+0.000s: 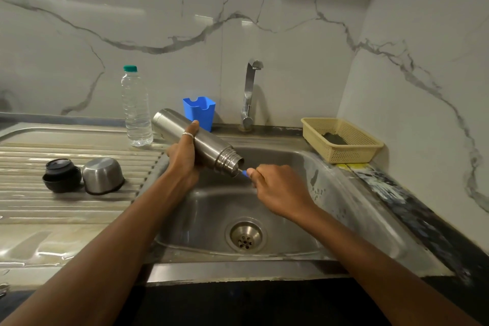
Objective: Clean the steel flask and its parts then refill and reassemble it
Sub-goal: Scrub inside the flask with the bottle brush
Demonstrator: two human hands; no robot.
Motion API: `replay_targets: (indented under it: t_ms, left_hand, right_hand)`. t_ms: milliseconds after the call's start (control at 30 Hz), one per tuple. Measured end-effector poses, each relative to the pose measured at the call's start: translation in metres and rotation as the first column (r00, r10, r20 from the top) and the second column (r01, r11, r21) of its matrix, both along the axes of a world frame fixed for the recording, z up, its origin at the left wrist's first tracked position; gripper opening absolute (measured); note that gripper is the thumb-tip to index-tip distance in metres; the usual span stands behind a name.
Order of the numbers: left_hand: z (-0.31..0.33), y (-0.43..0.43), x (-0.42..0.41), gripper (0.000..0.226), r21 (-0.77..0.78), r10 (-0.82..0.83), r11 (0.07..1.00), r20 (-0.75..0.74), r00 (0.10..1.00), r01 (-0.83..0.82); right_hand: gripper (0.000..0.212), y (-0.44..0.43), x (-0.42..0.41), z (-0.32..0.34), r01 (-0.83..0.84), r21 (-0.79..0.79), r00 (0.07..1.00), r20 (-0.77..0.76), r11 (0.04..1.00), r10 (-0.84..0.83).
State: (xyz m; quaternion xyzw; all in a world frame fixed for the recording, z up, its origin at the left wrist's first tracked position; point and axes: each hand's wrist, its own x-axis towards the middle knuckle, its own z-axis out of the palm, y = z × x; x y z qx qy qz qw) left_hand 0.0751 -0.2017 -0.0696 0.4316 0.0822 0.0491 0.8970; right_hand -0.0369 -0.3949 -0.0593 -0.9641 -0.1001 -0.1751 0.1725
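In the head view, the job right now looks like scrubbing the inside of the steel flask [197, 140] with a brush. Only a small blue handle tip [244, 173] shows, so I cannot tell how deep the brush goes.

To do this well, I think the left hand [185, 160] must hold the flask tight, because wet steel can slip. The right hand [280, 188] should push the brush in straight, in line with the flask, right down to the bottom. It should also twist the brush so every side gets rubbed. The mouth is best tipped down over the sink [344, 201], so dirty water drips in there. The screw rings at the neck need a rub too.

The flask lies slanted in the air above the far left part of the sink. Its bottom points to 10 o'clock and its open mouth points to 4 o'clock. The left hand is wrapped around the middle of the flask from below, and a finger with a ring lies on its side. The right hand sits at 4 o'clock from the mouth, just beside it. Its fingers are curled and pinch the blue handle.

The flask's other parts wait on the draining board at 9 o'clock from the left hand, well apart from it. They are a steel cup [102, 175] turned upside down and a black stopper [61, 175] touching it. A water bottle [136, 108] stands at 11 o'clock, near the flask's bottom.
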Motion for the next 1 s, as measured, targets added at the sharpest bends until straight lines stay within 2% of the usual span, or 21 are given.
replay_targets:
  t_ms: [67,167,233,267,333,400,433,467,500,533,567,600,633,667,700,733,767,833,900,967,1000]
  left_hand:
    - [-0.001,-0.002,-0.001,0.066,0.014,-0.01,1.0,-0.003,1.0,0.01]
    - [0.0,-0.003,0.0,0.067,-0.009,0.002,1.0,-0.002,1.0,-0.002]
    - [0.002,0.0,-0.001,0.075,-0.032,0.009,0.999,-0.002,1.0,-0.01]
    - [0.002,0.001,-0.002,0.079,-0.039,0.002,0.999,0.003,1.0,-0.002]
    - [0.002,0.004,-0.002,0.081,-0.046,-0.003,0.999,0.007,1.0,0.004]
    - [0.002,0.006,-0.001,0.074,-0.043,0.013,0.999,0.009,1.0,-0.012]
    - [0.002,0.007,-0.001,0.069,-0.037,0.028,0.999,0.015,1.0,-0.027]
    - [0.003,0.007,0.0,0.064,-0.022,0.038,0.999,0.017,0.999,-0.037]
    - [0.002,0.007,0.0,0.06,0.003,0.04,0.999,0.018,0.999,-0.04]
    - [0.002,0.006,0.0,0.055,0.031,0.036,0.999,0.018,0.999,-0.037]
    - [0.001,0.005,0.001,0.053,0.05,0.029,0.998,0.017,0.999,-0.03]
    - [0.001,0.004,0.0,0.055,0.058,0.021,0.998,0.014,1.0,-0.021]
    - [0.001,0.002,0.0,0.06,0.055,0.017,0.998,0.012,1.0,-0.017]
    - [0.001,0.001,0.0,0.063,0.049,0.022,0.999,0.009,1.0,-0.022]
    - [0.001,0.001,0.001,0.065,0.04,0.037,0.998,0.004,0.999,-0.037]
    - [0.002,0.001,0.001,0.064,0.029,0.052,0.998,-0.004,0.999,-0.052]
    - [0.002,0.002,0.001,0.064,0.014,0.058,0.998,-0.012,0.998,-0.058]
    - [0.002,0.005,0.002,0.058,-0.029,0.057,0.998,-0.018,0.998,-0.058]
    - [0.002,0.006,0.001,0.05,-0.065,0.049,0.997,-0.016,0.999,-0.05]
    - [0.002,0.007,0.0,0.046,-0.077,0.039,0.996,-0.003,0.999,-0.039]
    - [0.002,0.007,0.0,0.048,-0.072,0.038,0.997,0.005,0.999,-0.038]
  right_hand:
    - [0.047,0.001,0.0,0.002,0.011,0.111,0.991,-0.136,0.994,0.004]
    - [0.037,-0.001,-0.001,0.0,-0.028,0.13,0.999,-0.02,0.991,0.031]
    - [0.027,-0.001,-0.005,-0.003,-0.081,-0.012,0.989,0.124,0.997,0.082]
    - [0.024,-0.002,-0.005,-0.004,-0.092,-0.157,0.963,0.237,0.983,0.128]
    - [0.016,-0.001,-0.003,-0.007,-0.02,-0.354,0.901,0.399,0.935,0.171]
    - [0.019,0.003,-0.004,-0.006,0.022,-0.423,0.89,0.421,0.906,0.175]
    - [0.025,0.005,-0.004,-0.006,-0.02,-0.353,0.921,0.358,0.936,0.154]
    - [0.032,0.006,-0.006,-0.001,-0.092,-0.135,0.983,0.143,0.987,0.112]
    - [0.038,0.005,-0.008,0.004,-0.106,0.233,0.984,-0.115,0.967,0.136]
    - [0.041,0.004,-0.012,0.01,0.007,0.544,0.905,-0.361,0.839,0.227]
    - [0.042,0.002,-0.015,0.014,0.092,0.659,0.831,-0.463,0.746,0.307]
    - [0.045,0.0,-0.015,0.014,0.076,0.639,0.835,-0.461,0.765,0.302]
    - [0.046,-0.002,-0.014,0.013,0.009,0.482,0.894,-0.397,0.876,0.209]
    - [0.045,-0.001,-0.014,0.009,-0.044,0.206,0.962,-0.255,0.978,0.097]
    - [0.042,0.0,-0.013,0.004,-0.039,-0.09,0.998,-0.054,0.995,0.034]
    - [0.037,-0.001,-0.013,0.0,0.007,-0.3,0.992,0.119,0.954,0.03]
    - [0.032,-0.002,-0.011,-0.002,0.058,-0.423,0.962,0.267,0.904,0.063]
    - [0.027,-0.003,-0.011,-0.001,0.192,-0.542,0.859,0.495,0.818,0.127]
    - [0.026,-0.006,-0.007,-0.001,0.312,-0.596,0.762,0.622,0.74,0.18]
    - [0.029,-0.005,-0.006,-0.002,0.291,-0.592,0.779,0.603,0.752,0.173]
    - [0.032,-0.001,-0.008,-0.003,0.211,-0.512,0.841,0.529,0.833,0.113]
